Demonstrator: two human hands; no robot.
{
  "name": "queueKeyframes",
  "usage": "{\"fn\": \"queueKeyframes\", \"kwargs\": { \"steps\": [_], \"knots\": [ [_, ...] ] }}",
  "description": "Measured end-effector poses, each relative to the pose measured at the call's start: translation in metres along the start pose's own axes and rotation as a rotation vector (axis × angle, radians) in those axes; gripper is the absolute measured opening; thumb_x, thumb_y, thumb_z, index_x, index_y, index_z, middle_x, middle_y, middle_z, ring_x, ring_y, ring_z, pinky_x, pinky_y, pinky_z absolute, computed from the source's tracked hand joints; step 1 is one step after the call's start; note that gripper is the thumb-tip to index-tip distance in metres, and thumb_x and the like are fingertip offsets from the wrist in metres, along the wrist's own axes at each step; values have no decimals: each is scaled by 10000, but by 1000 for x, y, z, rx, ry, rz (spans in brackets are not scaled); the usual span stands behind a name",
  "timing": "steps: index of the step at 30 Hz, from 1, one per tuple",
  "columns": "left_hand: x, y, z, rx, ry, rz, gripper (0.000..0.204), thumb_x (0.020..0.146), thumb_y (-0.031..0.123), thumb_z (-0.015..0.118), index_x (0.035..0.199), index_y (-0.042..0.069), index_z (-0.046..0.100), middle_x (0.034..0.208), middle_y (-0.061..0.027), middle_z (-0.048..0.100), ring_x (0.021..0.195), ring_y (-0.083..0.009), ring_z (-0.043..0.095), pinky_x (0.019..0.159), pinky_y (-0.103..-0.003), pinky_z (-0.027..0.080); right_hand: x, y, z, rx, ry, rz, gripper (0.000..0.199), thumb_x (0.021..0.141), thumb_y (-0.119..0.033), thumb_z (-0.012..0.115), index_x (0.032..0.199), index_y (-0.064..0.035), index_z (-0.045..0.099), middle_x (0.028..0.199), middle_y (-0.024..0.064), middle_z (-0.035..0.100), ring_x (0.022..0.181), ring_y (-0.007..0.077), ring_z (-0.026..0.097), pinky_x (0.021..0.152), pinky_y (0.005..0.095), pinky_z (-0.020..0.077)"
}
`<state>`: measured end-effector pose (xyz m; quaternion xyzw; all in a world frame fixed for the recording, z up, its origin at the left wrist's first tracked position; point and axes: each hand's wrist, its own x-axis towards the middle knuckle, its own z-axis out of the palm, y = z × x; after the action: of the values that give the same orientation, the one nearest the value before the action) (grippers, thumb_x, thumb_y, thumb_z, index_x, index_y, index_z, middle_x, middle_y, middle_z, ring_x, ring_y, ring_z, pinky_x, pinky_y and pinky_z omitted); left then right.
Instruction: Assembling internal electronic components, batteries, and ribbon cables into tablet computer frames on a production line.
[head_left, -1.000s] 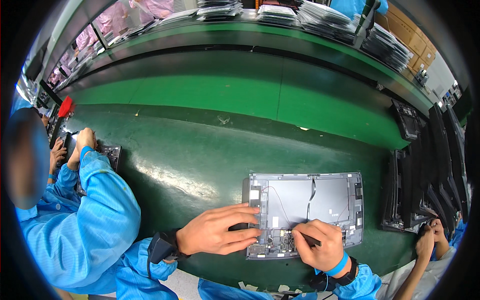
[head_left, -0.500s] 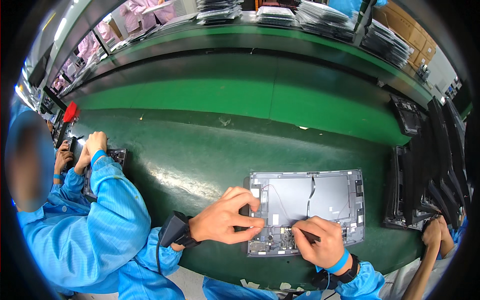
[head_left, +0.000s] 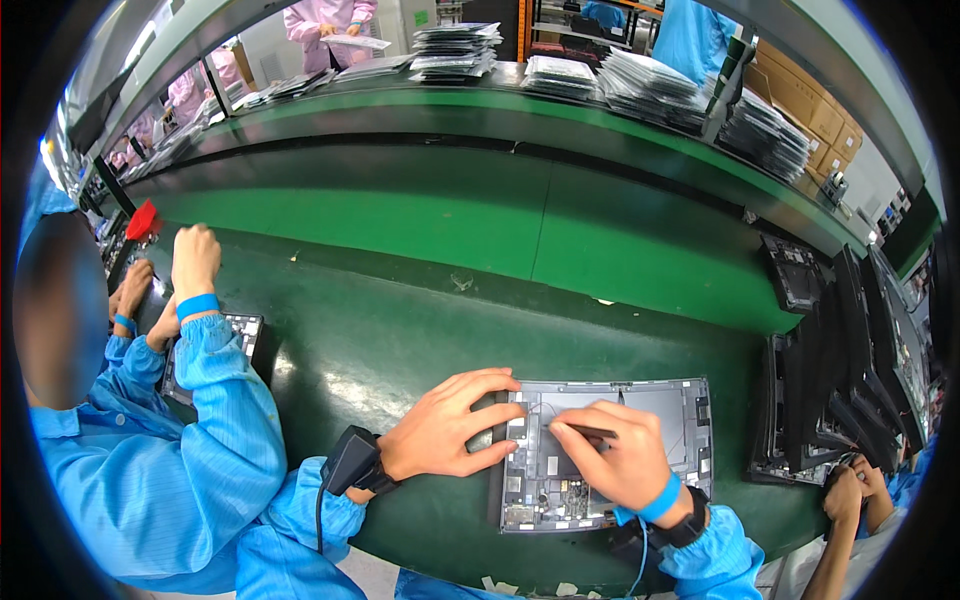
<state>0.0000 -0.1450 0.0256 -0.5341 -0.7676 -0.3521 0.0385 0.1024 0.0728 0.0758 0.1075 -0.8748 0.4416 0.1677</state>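
I saw a grey device casing (head_left: pixel 530 488) lying near the counter's (head_left: pixel 430 530) front edge, right of middle | left hand (head_left: pixel 440 430): grip released, fingers spread, tips at the casing's left side | right hand (head_left: pixel 622 455): grip pinching a dark tool (head_left: pixel 598 432) above the casing | black casings (head_left: pixel 815 370) stood stacked toward the counter's right end

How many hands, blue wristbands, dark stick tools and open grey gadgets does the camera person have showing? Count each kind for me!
Hands: 2 (left hand, right hand)
Blue wristband: 1
Dark stick tool: 1
Open grey gadget: 1
Total: 5
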Motion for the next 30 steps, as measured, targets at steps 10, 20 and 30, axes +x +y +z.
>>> {"fn": "queueKeyframes", "kwargs": {
  "steps": [10,20,30],
  "knots": [
    [2,-15,-6,-27,-74,73,345,890,317,705,1167,114,663,1247,-156,566,1142,-349,588,943,-437,510,17,26,22,-29,-82,19,88,869,-60,727,926,7,732,770,123,681,573,218,644,508,309,513],
    [9,-20,-4,-203,-111,-7,278,879,220,695,1142,130,697,1287,-153,517,1114,-315,605,933,-423,527,16,28,14,-11,-79,70,79,868,-57,720,921,1,732,771,120,682,609,232,665,544,306,537],
    [6,-19,-3,-247,-102,-50,315,843,173,721,1155,129,701,1330,-172,494,1178,-345,579,996,-438,505,14,34,15,-75,-109,-18,66,859,-53,718,911,-13,715,774,101,665,632,260,684,564,336,551]
  ]
}}
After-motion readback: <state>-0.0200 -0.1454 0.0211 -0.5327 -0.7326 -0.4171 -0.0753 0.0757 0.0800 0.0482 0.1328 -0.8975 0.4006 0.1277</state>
